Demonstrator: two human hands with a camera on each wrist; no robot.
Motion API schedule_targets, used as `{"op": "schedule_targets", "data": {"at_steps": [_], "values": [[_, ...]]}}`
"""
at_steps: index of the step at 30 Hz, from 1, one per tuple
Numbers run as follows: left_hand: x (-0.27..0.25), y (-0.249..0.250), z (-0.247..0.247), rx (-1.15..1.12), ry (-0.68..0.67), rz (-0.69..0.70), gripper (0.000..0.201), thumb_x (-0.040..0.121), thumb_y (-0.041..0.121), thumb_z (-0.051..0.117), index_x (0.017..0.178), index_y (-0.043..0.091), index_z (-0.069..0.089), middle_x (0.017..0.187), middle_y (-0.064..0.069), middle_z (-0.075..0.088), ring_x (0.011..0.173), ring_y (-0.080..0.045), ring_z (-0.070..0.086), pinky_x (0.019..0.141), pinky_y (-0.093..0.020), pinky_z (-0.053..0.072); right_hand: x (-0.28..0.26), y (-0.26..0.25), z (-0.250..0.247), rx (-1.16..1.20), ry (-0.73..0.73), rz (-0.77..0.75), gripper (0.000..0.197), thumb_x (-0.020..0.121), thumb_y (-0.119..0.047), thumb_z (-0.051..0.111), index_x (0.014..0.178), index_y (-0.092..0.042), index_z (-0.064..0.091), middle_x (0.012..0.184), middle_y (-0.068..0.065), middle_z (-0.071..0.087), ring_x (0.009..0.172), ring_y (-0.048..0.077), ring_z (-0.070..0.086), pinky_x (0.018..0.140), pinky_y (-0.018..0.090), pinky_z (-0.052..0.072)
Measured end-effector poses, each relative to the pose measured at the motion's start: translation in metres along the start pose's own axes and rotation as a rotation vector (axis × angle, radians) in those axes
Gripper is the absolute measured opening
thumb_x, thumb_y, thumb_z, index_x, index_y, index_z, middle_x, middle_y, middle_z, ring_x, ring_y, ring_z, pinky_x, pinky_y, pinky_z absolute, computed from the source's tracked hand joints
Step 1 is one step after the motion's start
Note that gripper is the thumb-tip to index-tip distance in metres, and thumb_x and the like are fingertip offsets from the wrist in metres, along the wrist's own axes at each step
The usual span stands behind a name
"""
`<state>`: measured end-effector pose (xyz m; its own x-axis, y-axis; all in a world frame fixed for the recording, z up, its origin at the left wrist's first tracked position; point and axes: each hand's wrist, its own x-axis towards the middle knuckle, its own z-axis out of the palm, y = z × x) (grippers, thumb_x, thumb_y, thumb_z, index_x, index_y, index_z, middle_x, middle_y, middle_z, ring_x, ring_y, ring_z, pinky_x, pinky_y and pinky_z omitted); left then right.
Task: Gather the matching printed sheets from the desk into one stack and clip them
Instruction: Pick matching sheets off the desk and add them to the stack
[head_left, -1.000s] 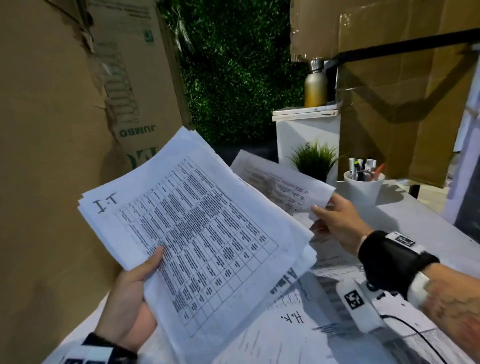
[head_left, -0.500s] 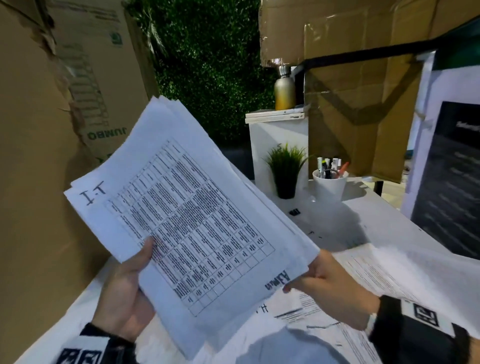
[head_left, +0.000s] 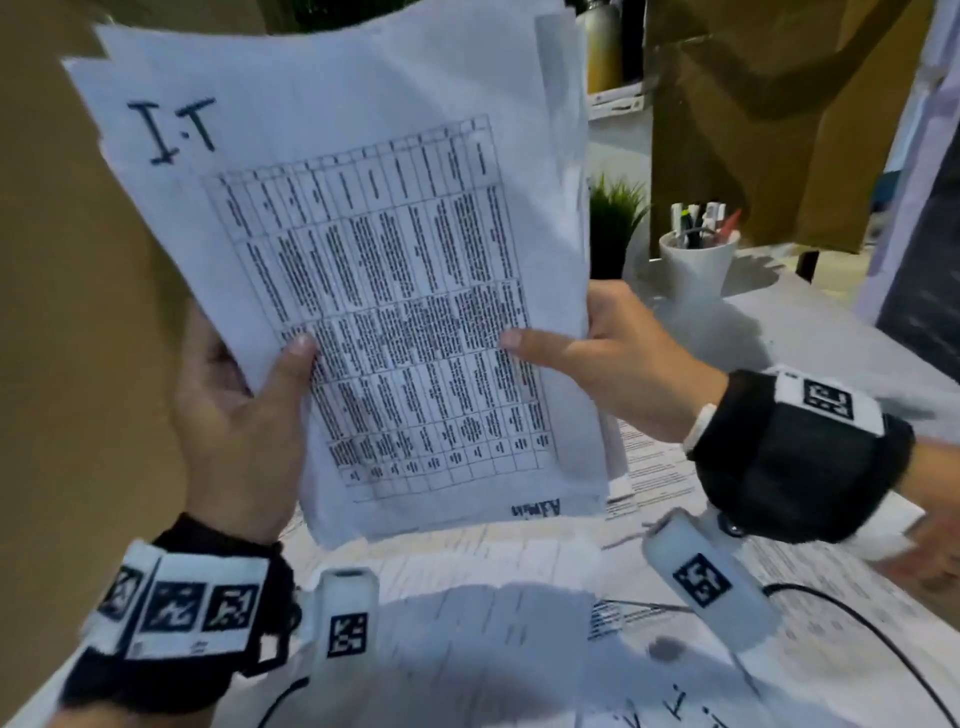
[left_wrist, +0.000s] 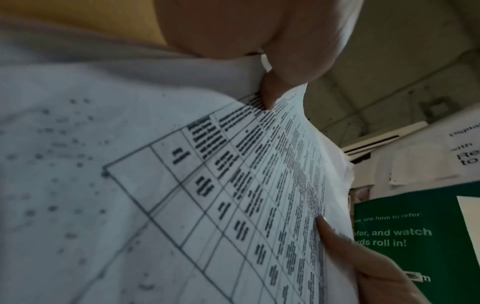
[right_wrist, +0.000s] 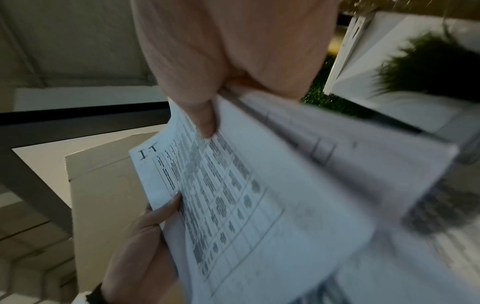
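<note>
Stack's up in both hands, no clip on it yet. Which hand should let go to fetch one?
Probably the right hand. It pinches the stack at the edge nearer the open desk; the left hand, beside the cardboard, grips the other edge. No clip is visible.

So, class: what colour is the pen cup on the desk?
White. The pen cup shows best in the head view, beside the small green plant.
</note>
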<state>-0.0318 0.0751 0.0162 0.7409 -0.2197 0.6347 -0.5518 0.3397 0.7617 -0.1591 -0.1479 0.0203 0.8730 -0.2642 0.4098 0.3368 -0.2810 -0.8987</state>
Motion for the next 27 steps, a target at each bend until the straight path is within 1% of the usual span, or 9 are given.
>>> {"op": "schedule_targets", "data": {"at_steps": [3, 6, 9, 13, 16, 19, 22, 25, 27], "values": [[0.004, 0.003, -0.018, -0.099, -0.033, -0.026, 0.076, 0.094, 0.003, 0.068, 0.156, -0.003, 0.026, 0.154, -0.022, 0.047, 0.14, -0.036, 0.05, 0.115, -0.052, 0.042, 0.006, 0.003, 0.019, 0.059, 0.092, -0.097, 0.027, 0.092, -0.004, 0.064, 0.119, -0.003, 0.065, 0.115, 0.012, 0.072, 0.107, 0.024, 0.069, 0.097, 0.04, 0.054], [-0.001, 0.008, -0.033, -0.076, -0.1, -0.139, 0.039, 0.087, 0.016, 0.078, 0.125, 0.013, 0.069, 0.125, -0.011, 0.071, 0.126, -0.036, 0.063, 0.108, -0.06, 0.047, 0.007, 0.006, 0.034, 0.141, 0.093, -0.062, 0.026, 0.091, -0.007, 0.065, 0.117, -0.009, 0.066, 0.117, 0.008, 0.072, 0.109, 0.021, 0.068, 0.097, 0.034, 0.054], [-0.01, -0.002, -0.05, 0.169, -0.098, -0.19, 0.013, 0.086, 0.022, 0.079, 0.088, 0.034, 0.082, 0.096, 0.01, 0.08, 0.102, -0.017, 0.074, 0.096, -0.044, 0.059, 0.007, 0.011, 0.029, 0.039, -0.199, 0.061, 0.031, 0.087, -0.031, 0.067, 0.116, -0.019, 0.067, 0.116, 0.002, 0.073, 0.109, 0.014, 0.068, 0.096, 0.029, 0.054], [-0.02, -0.002, -0.076, 0.194, 0.009, -0.217, 0.018, 0.077, 0.025, 0.072, 0.074, 0.04, 0.082, 0.081, 0.015, 0.08, 0.081, -0.001, 0.075, 0.077, -0.026, 0.057, 0.016, 0.032, 0.011, -0.325, -0.775, 0.361, 0.059, 0.073, -0.049, 0.078, 0.124, -0.027, 0.06, 0.117, 0.0, 0.07, 0.096, 0.019, 0.069, 0.075, 0.027, 0.054], [-0.019, 0.004, -0.101, 0.117, 0.141, -0.255, 0.033, 0.088, 0.012, 0.068, 0.069, 0.034, 0.082, 0.08, 0.012, 0.08, 0.083, -0.004, 0.077, 0.075, -0.024, 0.063, 0.022, 0.048, 0.018, -0.686, -0.74, 0.516, 0.088, 0.054, -0.066, 0.083, 0.129, -0.034, 0.05, 0.115, -0.007, 0.059, 0.091, 0.015, 0.065, 0.07, 0.025, 0.051], [-0.018, 0.011, -0.123, 0.041, 0.249, -0.341, 0.019, 0.079, 0.022, 0.083, 0.095, 0.013, 0.08, 0.095, -0.005, 0.078, 0.102, -0.028, 0.076, 0.09, -0.051, 0.06, 0.014, 0.06, 0.045, -1.043, -0.728, 0.517, 0.099, 0.052, -0.077, 0.076, 0.131, -0.03, 0.043, 0.113, -0.012, 0.058, 0.093, 0.014, 0.061, 0.078, 0.031, 0.052], [-0.023, 0.016, -0.131, -0.013, 0.278, -0.346, 0.082, 0.057, 0.037, 0.092, 0.126, 0.001, 0.066, 0.106, -0.014, 0.071, 0.118, -0.041, 0.064, 0.101, -0.068, 0.047, 0.006, 0.07, 0.068, -1.143, -0.732, 0.472, 0.07, 0.061, -0.064, 0.08, 0.111, -0.023, 0.051, 0.085, -0.011, 0.056, 0.072, 0.013, 0.055, 0.058, 0.027, 0.042], [-0.026, 0.012, -0.136, -0.048, 0.255, -0.379, 0.08, 0.068, 0.032, 0.09, 0.134, -0.004, 0.06, 0.125, -0.025, 0.068, 0.123, -0.043, 0.063, 0.103, -0.066, 0.047, 0.007, 0.075, 0.068, -1.064, -0.723, 0.453, 0.032, 0.072, -0.045, 0.078, 0.078, -0.021, 0.057, 0.068, -0.008, 0.056, 0.059, 0.014, 0.051, 0.05, 0.024, 0.036], [-0.026, 0.006, -0.139, -0.045, 0.279, -0.397, 0.054, 0.083, 0.021, 0.078, 0.13, -0.001, 0.065, 0.11, -0.013, 0.078, 0.109, -0.029, 0.074, 0.092, -0.048, 0.06, 0.006, 0.077, 0.06, -0.981, -0.663, 0.412, 0.028, 0.082, -0.037, 0.072, 0.067, -0.02, 0.055, 0.065, -0.007, 0.055, 0.057, 0.013, 0.05, 0.05, 0.026, 0.037]]}}
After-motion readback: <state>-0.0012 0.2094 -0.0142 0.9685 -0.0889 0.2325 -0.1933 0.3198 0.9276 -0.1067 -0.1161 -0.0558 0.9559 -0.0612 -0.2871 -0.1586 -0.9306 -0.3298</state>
